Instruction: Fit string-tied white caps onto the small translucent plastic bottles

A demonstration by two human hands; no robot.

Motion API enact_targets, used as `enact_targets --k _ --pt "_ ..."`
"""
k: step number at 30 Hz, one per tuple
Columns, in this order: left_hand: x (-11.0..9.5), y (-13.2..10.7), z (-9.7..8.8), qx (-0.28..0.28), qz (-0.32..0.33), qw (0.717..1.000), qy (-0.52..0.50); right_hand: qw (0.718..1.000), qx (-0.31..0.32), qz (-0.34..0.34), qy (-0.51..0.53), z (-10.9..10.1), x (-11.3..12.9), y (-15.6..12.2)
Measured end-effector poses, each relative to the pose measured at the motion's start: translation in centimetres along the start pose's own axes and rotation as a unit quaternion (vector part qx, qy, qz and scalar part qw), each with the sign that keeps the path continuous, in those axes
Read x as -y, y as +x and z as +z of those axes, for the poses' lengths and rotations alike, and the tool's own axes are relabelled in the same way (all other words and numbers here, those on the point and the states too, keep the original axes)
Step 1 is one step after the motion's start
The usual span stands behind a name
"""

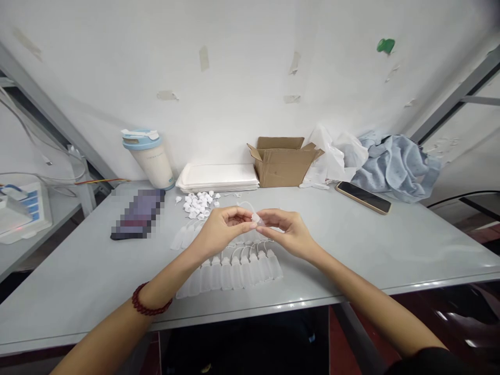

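The grey table [351,250] is carrying everything, and the cardboard box [279,164] is standing open at its far edge against the wall. To the right of the box a crumpled blue cloth [398,161] is lying in a heap. Just left of the box a stack of white trays [219,177] is resting flat, and further left of the box a pale tumbler [150,156] with a blue lid is standing upright. A phone [363,197] is lying face up to the right of the box and a little nearer the person. Well in front of the box a row of small translucent bottles [234,271] is lying side by side. Above that row, in front of the box, the left hand [219,232] and the right hand [291,232] are meeting fingertip to fingertip, each pinching with thumb and forefinger a small clear plastic piece [255,217] held off the table between them. A pile of white caps [199,203] is lying in front of the box and to its left, just beyond the left hand
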State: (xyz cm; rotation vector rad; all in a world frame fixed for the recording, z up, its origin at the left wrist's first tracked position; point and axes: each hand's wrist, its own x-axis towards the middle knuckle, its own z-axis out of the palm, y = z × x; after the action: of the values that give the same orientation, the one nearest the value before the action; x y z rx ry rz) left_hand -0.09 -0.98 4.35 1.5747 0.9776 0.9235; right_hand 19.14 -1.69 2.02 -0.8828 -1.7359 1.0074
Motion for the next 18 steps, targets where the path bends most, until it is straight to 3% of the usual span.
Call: enact_targets --k 5,8,18 --pt "-0.36 -0.19 0.06 -0.024 0.033 0.998 0.051 0.981 0.062 0.098 0.158 -0.35 0.36 0.43" --pt "-0.55 -0.29 0.28 -0.051 0.063 0.992 0.097 0.977 0.077 0.105 0.167 -0.47 0.55 0.49" --pt "-0.92 -0.54 0.17 -0.027 0.066 0.992 0.101 0.976 0.098 0.111 0.158 -0.57 0.49 0.51"
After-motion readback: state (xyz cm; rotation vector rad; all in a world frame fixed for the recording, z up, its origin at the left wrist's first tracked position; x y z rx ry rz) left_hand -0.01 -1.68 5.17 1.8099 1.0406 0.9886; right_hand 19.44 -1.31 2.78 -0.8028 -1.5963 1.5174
